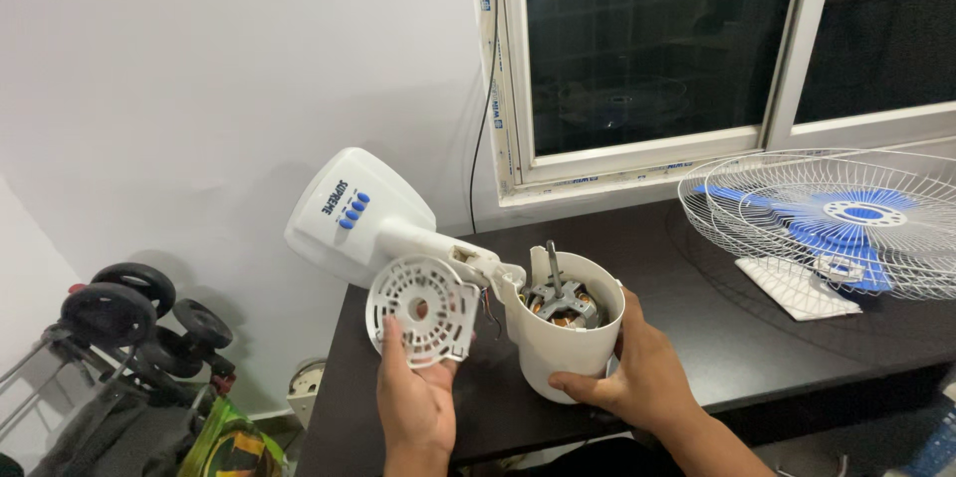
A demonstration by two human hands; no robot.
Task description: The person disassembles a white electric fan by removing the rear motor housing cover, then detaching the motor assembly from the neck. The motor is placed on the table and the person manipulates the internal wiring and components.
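My left hand [413,397] holds a round white perforated plastic cover [423,310] by its lower edge, tilted up toward me. My right hand [637,372] grips the white motor housing [558,353] of a table fan from the right side and below. The housing is open at the top, so the copper windings and metal shaft of the motor [560,296] show. The fan's white base [349,213], with blue buttons, is tipped up to the left and joined to the housing by a short neck. All of it sits over a dark table [757,338].
Wire fan guards [827,228] with a blue blade [856,218] inside lie at the table's right end, next to a white cloth [797,288]. A window [657,49] and a hanging black cable [486,119] are behind. A folded stroller with black wheels [119,308] stands at lower left.
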